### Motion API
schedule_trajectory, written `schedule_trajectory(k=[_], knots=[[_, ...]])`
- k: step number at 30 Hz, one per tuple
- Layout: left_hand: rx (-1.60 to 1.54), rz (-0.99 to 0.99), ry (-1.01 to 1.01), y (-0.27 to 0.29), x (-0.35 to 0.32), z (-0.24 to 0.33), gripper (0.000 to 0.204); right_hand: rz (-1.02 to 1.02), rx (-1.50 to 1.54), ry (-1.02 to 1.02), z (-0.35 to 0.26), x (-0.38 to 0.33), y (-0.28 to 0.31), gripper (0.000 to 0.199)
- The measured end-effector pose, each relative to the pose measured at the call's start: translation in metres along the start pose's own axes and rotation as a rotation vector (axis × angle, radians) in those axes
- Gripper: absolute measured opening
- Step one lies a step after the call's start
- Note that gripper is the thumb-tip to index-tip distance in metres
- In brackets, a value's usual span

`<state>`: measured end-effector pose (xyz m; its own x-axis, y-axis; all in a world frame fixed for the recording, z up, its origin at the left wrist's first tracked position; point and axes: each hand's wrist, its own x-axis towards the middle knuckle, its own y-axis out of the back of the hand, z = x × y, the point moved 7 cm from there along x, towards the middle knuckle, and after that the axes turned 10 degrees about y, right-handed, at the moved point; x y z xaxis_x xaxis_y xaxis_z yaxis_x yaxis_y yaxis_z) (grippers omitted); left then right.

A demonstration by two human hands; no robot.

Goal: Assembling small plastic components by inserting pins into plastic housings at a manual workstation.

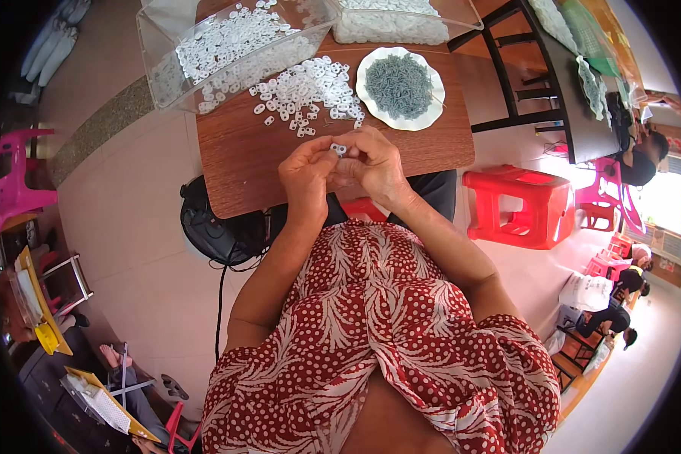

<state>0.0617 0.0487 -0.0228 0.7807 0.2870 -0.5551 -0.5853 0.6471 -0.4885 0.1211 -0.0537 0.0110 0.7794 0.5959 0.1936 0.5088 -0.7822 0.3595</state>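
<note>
Pale tiled floor (129,227), red plastic stool (518,208) at right, pink chair (11,181) left — bright window (662,200), prob., far right.

A small white plastic ring piece (339,149) sits pinched between fingertips.

You are seated in a small assembly workshop: a wooden table (250,163) carries a pile of white plastic rings (306,91), clear bins (227,45) of them and a plate of grey springs (399,87); other workers (609,299) sit on red stools (518,204).
</note>
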Motion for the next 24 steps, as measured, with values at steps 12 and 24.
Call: schedule_trajectory(k=[12,24], knots=[[-0.077,0.01,-0.012,0.0,0.0,-0.003,0.013,0.15,-0.276,0.262,-0.022,0.0,0.006,0.034],[0.063,-0.012,-0.073,0.0,-0.001,0.003,0.018,0.152,0.013,0.116,-0.007,0.001,0.01,0.019]])
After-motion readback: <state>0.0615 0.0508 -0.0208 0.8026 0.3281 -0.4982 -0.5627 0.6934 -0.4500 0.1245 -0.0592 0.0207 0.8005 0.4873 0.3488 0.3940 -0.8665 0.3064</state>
